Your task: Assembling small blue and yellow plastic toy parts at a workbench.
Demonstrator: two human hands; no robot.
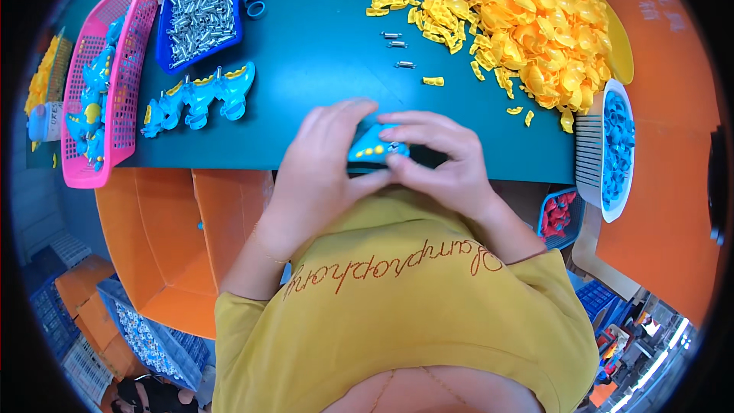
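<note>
Close to the table's near edge, I hold a blue plastic part with yellow spots (370, 151) between both hands. My left hand (319, 151) is closed around its left side, and its fingers hide much of the part. From the right, my right hand (451, 154) pinches the other end between thumb and fingers. A small shiny bit shows at those fingertips, too small to name. Farther off on the table lie several small metal springs (397, 44) and a single yellow plastic piece (433, 81). To the left stands a row of similar blue parts (200, 98) with metal pins or springs sticking up.
A blue tray of springs (239, 24) and a pink basket (122, 115) holding blue parts stand left. Yellow shells (535, 23) are heaped at the far right. A white basket (590, 149) with blue pieces hangs over the right edge. An orange box (164, 237) sits below.
</note>
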